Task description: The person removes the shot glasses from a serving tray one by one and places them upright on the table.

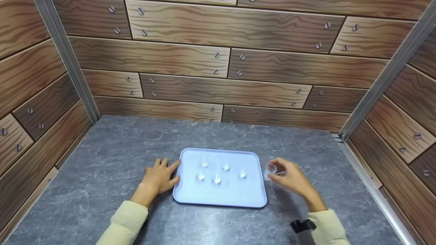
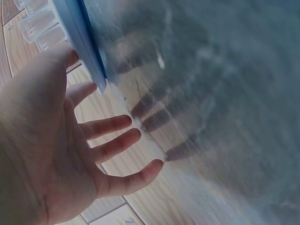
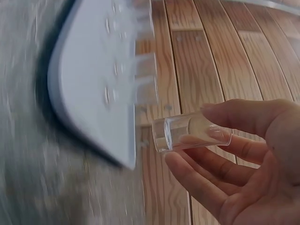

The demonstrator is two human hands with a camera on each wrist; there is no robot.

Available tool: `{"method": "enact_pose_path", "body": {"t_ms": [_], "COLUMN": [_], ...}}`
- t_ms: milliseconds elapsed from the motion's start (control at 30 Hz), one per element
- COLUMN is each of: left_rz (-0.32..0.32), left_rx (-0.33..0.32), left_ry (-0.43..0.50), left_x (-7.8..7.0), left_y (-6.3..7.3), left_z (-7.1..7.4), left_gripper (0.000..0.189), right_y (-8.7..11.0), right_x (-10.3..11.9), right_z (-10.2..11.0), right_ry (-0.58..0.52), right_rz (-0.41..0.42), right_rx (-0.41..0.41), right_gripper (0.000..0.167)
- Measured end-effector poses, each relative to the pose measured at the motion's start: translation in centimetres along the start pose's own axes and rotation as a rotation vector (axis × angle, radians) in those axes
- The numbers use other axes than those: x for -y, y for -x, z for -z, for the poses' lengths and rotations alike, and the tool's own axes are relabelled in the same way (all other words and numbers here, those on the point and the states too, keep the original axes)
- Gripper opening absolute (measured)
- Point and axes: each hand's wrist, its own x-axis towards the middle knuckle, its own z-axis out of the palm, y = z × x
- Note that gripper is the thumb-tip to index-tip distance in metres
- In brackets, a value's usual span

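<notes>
A light blue tray (image 1: 235, 199) lies on the table with several small clear glasses (image 1: 216, 179) standing upright on it. At the tray's left edge, my left hand (image 1: 158, 178) touches the rim with thumb and forefinger; its other fingers are spread over the table, as the left wrist view shows too. Just off the tray's right edge, my right hand (image 1: 289, 175) pinches another clear glass (image 3: 187, 132) between thumb and fingers. That glass looks empty, its thick base away from the palm, and in the right wrist view it is clear of the tray.
The grey marbled table (image 1: 143, 136) extends around the tray on every side. Wood-patterned walls (image 1: 218, 61) enclose the back and both sides, with metal posts in the corners. A black strap (image 1: 303, 225) shows at the right sleeve.
</notes>
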Motion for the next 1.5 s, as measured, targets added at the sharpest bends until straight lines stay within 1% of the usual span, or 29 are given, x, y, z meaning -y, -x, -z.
{"method": "enact_pose_path", "body": {"t_ms": [100, 300, 400, 500, 600, 700, 833, 967, 1100, 1300, 1500], "left_rz": [-0.002, -0.001, 0.005, 0.007, 0.005, 0.007, 0.012, 0.014, 0.014, 0.004, 0.007], "left_rx": [-0.006, -0.006, -0.001, 0.002, 0.003, 0.003, 0.004, 0.010, 0.007, -0.004, -0.008], "left_ry": [0.007, 0.015, 0.014, 0.014, 0.012, 0.009, -0.002, -0.008, 0.000, 0.002, -0.006], "left_x": [0.0, 0.0, -0.1, -0.1, -0.1, -0.1, 0.0, 0.0, -0.1, -0.1, -0.1], "left_y": [0.1, 0.0, 0.0, 0.0, 0.0, 0.0, 0.0, -0.1, -0.1, -0.1, -0.1], "left_z": [0.0, 0.1, 0.0, -0.1, -0.1, 0.0, 0.0, -0.1, 0.0, -0.1, -0.2], "left_gripper": [0.061, 0.061, 0.061, 0.061, 0.061, 0.061, 0.060, 0.061, 0.061, 0.060, 0.060], "right_y": [0.3, 0.7, 0.8, 0.9, 1.1, 1.1, 1.2, 1.6, 2.0, 2.5, 2.5], "right_x": [-1.0, -3.6, -5.0, -6.1, -7.0, -7.8, -9.2, -11.0, -12.4, -13.6, -14.2], "right_z": [1.4, 3.9, 5.2, 6.2, 6.9, 7.4, 7.9, 8.2, 8.4, 8.5, 8.6], "right_ry": [0.004, -0.015, 0.009, 0.056, 0.087, 0.106, 0.097, 0.068, 0.078, 0.113, 0.148], "right_rz": [-0.030, -0.097, -0.137, -0.179, -0.200, -0.221, -0.249, -0.260, -0.278, -0.328, -0.357], "right_rx": [-0.030, -0.051, -0.067, -0.088, -0.108, -0.117, -0.127, -0.161, -0.200, -0.228, -0.219], "right_gripper": [0.032, 0.038, 0.039, 0.038, 0.038, 0.038, 0.040, 0.041, 0.041, 0.044, 0.045]}}
